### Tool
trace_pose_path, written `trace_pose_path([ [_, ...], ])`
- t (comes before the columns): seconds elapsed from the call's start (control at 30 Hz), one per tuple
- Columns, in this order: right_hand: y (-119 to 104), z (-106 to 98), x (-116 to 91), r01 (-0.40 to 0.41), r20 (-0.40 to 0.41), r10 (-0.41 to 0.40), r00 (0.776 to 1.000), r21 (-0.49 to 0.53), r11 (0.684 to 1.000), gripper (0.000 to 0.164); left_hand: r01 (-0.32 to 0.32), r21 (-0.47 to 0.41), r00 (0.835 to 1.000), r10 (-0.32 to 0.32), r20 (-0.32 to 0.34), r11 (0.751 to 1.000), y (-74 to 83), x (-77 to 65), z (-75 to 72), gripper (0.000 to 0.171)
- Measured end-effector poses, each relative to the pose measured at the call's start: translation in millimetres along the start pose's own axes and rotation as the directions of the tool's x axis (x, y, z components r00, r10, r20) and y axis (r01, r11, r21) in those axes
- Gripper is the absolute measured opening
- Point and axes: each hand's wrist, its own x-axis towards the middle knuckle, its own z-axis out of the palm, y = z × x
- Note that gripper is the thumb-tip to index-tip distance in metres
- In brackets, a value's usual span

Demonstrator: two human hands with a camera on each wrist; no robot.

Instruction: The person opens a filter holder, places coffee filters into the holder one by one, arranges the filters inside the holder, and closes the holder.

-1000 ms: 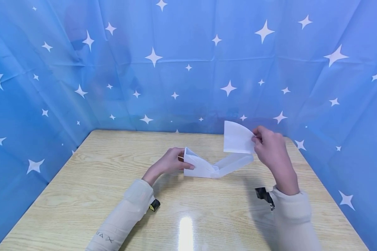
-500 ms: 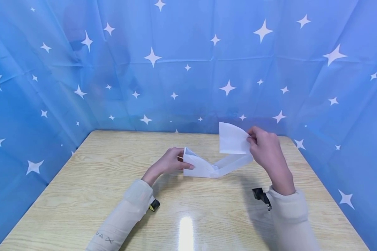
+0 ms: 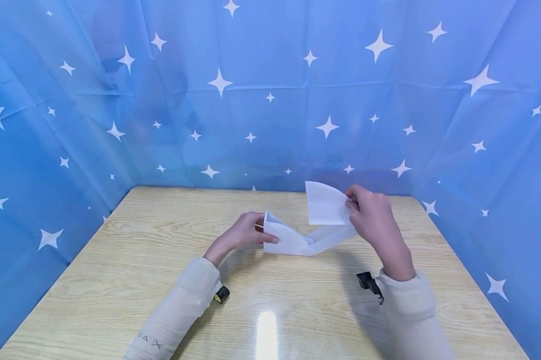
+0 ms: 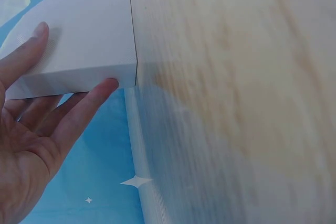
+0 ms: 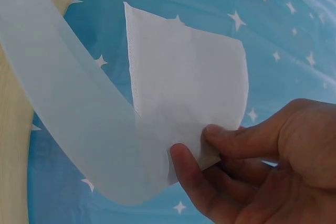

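My left hand (image 3: 242,233) holds the left end of a white box-shaped piece (image 3: 285,241) with a curved upper edge. In the left wrist view, the thumb lies on the piece's broad face (image 4: 89,24) and the fingers reach behind its narrow side. A translucent pale strip (image 3: 331,240) runs from its right end up toward my right hand (image 3: 378,220). That hand pinches a thin white panel (image 3: 325,204) by its right edge, raised above the table. The right wrist view has the panel (image 5: 189,72) joined to the strip (image 5: 79,98) near the fingertips (image 5: 186,156).
A pale wood-grain table (image 3: 162,300) lies beneath the hands. A blue curtain with white stars (image 3: 270,125) hangs behind it and at both sides. Black devices (image 3: 222,294) sit at the cuffs. A bright reflection lies at the table's front.
My right hand has moved left and slightly down, bringing the white panel and the strip's end with it. The left hand and the box-shaped piece have stayed in place.
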Motion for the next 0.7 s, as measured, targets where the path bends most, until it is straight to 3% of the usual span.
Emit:
trace_pose_path([
  [0.7, -6, 18, 3, 0.025, 0.033, -0.026, 0.999, 0.001, 1.000, 0.014, 0.000, 0.011, 1.000, 0.000, 0.003, 1.000, 0.7, -0.1, -0.1, 0.031],
])
